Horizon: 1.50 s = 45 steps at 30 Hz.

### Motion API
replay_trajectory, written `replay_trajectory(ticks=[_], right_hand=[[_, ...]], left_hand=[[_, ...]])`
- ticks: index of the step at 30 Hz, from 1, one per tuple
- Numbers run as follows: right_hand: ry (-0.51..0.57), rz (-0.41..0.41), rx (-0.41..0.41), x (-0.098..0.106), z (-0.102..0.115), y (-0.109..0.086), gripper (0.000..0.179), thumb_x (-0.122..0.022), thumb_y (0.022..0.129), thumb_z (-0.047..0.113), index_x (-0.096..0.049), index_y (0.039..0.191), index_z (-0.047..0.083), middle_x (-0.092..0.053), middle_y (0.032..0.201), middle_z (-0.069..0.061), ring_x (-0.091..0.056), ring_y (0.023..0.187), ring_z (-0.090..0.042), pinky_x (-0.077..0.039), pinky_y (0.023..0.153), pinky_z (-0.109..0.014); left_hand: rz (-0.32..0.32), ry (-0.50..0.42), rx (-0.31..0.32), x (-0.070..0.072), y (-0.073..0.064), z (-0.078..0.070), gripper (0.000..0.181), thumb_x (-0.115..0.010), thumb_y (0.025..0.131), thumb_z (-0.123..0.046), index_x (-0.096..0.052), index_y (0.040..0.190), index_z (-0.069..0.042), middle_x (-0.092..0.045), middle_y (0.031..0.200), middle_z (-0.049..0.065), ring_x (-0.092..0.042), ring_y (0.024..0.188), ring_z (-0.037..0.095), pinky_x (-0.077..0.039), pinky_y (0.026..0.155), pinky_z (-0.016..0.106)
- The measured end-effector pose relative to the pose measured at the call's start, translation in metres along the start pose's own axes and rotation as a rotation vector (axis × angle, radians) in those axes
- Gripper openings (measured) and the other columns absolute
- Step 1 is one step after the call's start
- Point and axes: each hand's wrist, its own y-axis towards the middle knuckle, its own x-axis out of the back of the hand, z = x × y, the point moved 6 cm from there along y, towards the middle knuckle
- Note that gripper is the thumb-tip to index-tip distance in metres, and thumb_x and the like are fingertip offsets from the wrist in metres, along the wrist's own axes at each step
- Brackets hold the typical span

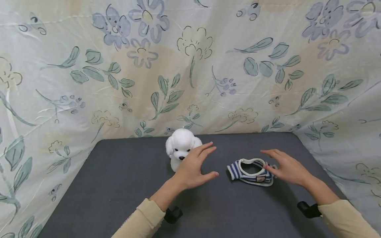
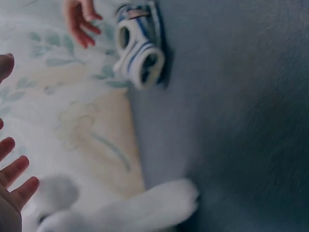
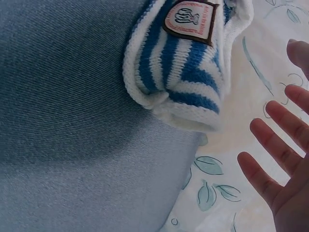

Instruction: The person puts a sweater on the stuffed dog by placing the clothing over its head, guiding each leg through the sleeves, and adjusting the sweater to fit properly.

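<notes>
A white plush dog (image 1: 182, 142) sits near the back of the grey table, partly hidden behind my left hand (image 1: 191, 167). That hand is raised with its fingers spread and holds nothing. To the right lies a small blue-and-white striped knit garment (image 1: 236, 170) with a white-trimmed opening and a label patch (image 3: 190, 20). My right hand (image 1: 287, 167) hovers at the garment's right side, fingers extended, apart from it in the right wrist view. In the left wrist view the dog (image 2: 145, 208) is blurred at the bottom and the garment (image 2: 140, 48) appears near the top.
The dark grey table (image 1: 125, 185) reaches back to a floral curtain (image 1: 166, 82), which also hangs along the left and right sides. Black wrist straps with cameras (image 1: 173, 215) sit below both wrists, next to the cream sleeves (image 1: 143, 218).
</notes>
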Motion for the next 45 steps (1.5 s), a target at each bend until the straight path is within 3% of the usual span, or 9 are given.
replay_trajectory(ticks=[8, 19, 31, 45], right_hand=[[-0.016, -0.024, 0.022, -0.008, -0.002, -0.004, 0.055, -0.071, 0.079, 0.025, -0.052, 0.127, 0.007, -0.056, 0.113, -0.015, -0.059, 0.094, -0.031, -0.05, 0.065, -0.042], [0.004, -0.02, 0.022, -0.014, -0.011, -0.008, 0.058, -0.074, 0.077, 0.025, -0.052, 0.126, 0.004, -0.056, 0.112, -0.017, -0.058, 0.094, -0.032, -0.049, 0.067, -0.044], [0.053, 0.035, -0.024, -0.023, -0.019, -0.012, 0.06, -0.072, 0.078, 0.026, -0.051, 0.127, -0.001, -0.056, 0.111, -0.02, -0.058, 0.094, -0.033, -0.048, 0.069, -0.045], [0.064, 0.041, -0.034, -0.032, -0.023, -0.012, 0.054, -0.072, 0.077, 0.026, -0.056, 0.12, -0.002, -0.059, 0.109, -0.018, -0.058, 0.097, -0.034, -0.047, 0.076, -0.048]], left_hand=[[0.073, 0.057, -0.011, -0.041, 0.002, -0.002, 0.072, -0.066, 0.08, -0.047, -0.039, 0.139, -0.015, -0.037, 0.143, 0.002, -0.04, 0.128, 0.016, -0.04, 0.098, 0.032], [0.259, 0.07, 0.17, -0.088, 0.016, 0.007, 0.074, -0.064, 0.079, -0.054, -0.037, 0.14, -0.023, -0.038, 0.142, -0.004, -0.042, 0.127, 0.015, -0.042, 0.097, 0.035], [0.376, 0.056, 0.307, -0.118, 0.03, 0.01, 0.073, -0.065, 0.078, -0.053, -0.039, 0.139, -0.024, -0.043, 0.138, -0.003, -0.046, 0.123, 0.017, -0.044, 0.093, 0.034], [0.405, 0.121, 0.39, -0.138, 0.039, 0.007, 0.072, -0.07, 0.075, -0.049, -0.043, 0.137, -0.025, -0.049, 0.133, -0.002, -0.051, 0.118, 0.015, -0.046, 0.089, 0.031]])
